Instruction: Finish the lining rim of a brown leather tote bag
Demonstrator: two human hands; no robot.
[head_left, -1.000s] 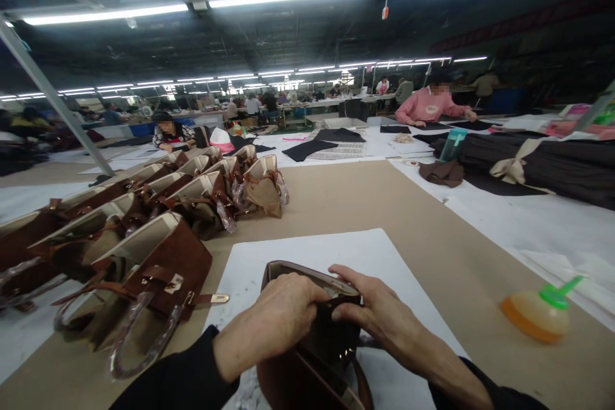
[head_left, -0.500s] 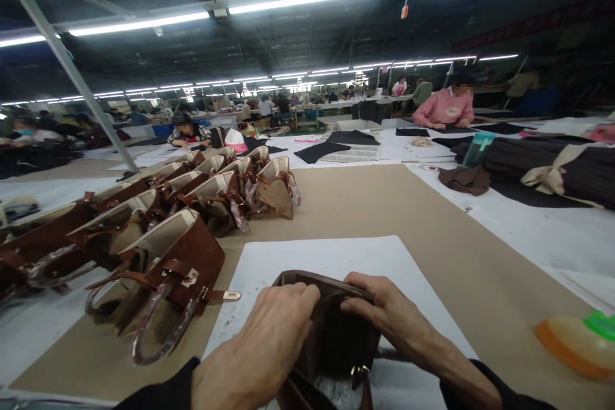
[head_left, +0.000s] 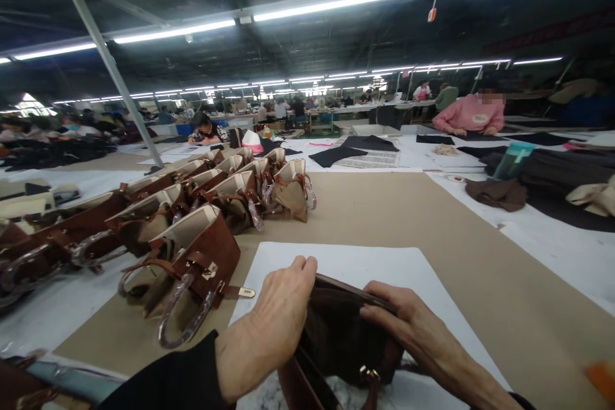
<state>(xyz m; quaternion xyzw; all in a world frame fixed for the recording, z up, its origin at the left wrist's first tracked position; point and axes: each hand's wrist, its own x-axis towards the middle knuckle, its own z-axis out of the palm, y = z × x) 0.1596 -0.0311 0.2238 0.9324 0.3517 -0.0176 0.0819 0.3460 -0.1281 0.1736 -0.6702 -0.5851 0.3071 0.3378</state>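
A dark brown handbag [head_left: 346, 333] stands in front of me over a white sheet [head_left: 336, 253], its mouth spread so the dark inside shows. My left hand [head_left: 283, 307] grips the rim at its left corner, fingers curled over the edge. On the far rim, my right hand [head_left: 403, 314] pinches the edge, with the thumb inside and the fingers outside. Small gold-coloured metal fittings [head_left: 369, 371] show low on the bag, beside a strap. The lower part of the bag runs out of the picture.
Several brown handbags [head_left: 216, 243] with plastic-wrapped handles stand in rows at left. Dark fabric pieces [head_left: 339, 155] lie at the back of the table. A teal cup [head_left: 514, 160] stands by dark cloth on the right. A person in a pink top [head_left: 473, 114] works across the table.
My left hand has shifted from inside the bag's mouth to its left rim corner. The right hand still holds the far rim. The whole view has swung left.
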